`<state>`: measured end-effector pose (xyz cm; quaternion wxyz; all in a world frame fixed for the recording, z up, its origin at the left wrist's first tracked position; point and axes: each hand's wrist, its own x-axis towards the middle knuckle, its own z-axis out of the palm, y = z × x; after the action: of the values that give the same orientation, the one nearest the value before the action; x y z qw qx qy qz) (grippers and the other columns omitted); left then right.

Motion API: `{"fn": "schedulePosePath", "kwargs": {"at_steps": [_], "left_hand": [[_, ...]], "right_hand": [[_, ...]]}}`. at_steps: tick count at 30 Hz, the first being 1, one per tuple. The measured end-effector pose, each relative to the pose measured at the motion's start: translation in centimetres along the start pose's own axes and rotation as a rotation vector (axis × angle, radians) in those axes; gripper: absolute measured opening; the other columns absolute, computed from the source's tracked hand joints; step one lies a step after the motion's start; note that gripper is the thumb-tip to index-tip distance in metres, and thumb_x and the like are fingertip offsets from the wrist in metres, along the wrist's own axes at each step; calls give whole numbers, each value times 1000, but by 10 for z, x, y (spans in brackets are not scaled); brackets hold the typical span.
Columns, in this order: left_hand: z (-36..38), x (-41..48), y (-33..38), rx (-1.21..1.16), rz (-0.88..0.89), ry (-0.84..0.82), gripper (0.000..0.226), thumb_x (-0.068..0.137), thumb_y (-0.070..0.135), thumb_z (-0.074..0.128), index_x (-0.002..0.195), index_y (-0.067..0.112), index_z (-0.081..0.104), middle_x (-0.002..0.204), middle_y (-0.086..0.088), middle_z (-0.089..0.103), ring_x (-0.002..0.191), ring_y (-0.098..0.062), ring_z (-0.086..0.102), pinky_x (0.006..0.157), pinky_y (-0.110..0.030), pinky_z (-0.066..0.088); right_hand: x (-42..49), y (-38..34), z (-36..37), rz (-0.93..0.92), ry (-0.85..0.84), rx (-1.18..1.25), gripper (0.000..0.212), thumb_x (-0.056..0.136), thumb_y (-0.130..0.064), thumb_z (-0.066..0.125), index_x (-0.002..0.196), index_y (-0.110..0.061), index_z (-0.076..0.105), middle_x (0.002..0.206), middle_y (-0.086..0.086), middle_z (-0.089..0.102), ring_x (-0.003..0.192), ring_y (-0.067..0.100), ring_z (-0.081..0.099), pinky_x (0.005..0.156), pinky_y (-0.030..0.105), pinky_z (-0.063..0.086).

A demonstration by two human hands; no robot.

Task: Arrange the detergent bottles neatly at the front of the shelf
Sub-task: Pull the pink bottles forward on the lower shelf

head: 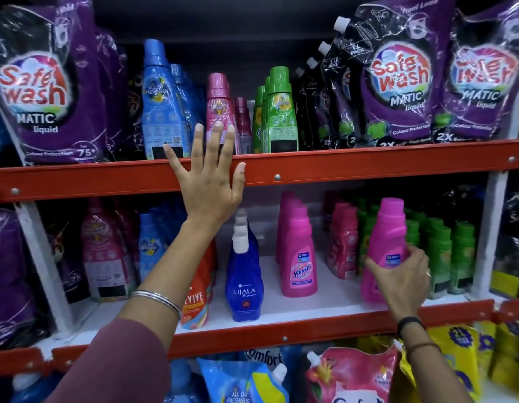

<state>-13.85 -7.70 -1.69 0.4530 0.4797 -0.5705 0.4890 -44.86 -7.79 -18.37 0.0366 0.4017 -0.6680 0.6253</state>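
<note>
My right hand grips a pink Vanish bottle at its lower part, upright near the front edge of the middle shelf. A row of matching pink Vanish bottles stands to its left, one behind another. My left hand is raised with fingers spread, palm against the orange rail of the upper shelf, in front of a pink bottle. It holds nothing.
Blue Ujala bottles and a Revive pouch stand left of the Vanish row. Green bottles and red-pink bottles crowd behind my right hand. Purple Safe Wash pouches fill the upper shelf ends; blue and green bottles stand between.
</note>
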Motion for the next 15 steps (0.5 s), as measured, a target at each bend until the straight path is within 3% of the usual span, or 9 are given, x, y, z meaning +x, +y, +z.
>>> {"fn": "schedulePosePath", "kwargs": {"at_steps": [7,10,15], "left_hand": [[1,0,-1,-5,18,28,53,100,43,34,148,21,31,154,-2,36,145,-27,25,109,-67,-1],[1,0,-1,-3,15,31,54,99,43,33,148,21,32,154,-2,37,145,-27,26,110,-66,0],[4,0,-2,18,18,52,53,99,44,33,147,21,34,153,-2,39,144,-27,28,110,-67,3]], "right_hand": [[-42,-59,16,-58,-142,88,87,54,-48,86,118,-3,47,112,18,61,98,34,62,73,36,45],[-61,-71,31,-83,-216,97,88,53,-52,85,116,-6,44,109,15,61,95,33,62,75,40,52],[-83,-74,47,-51,-249,55,86,53,-52,84,114,-7,44,114,17,60,101,36,60,76,43,48]]}}
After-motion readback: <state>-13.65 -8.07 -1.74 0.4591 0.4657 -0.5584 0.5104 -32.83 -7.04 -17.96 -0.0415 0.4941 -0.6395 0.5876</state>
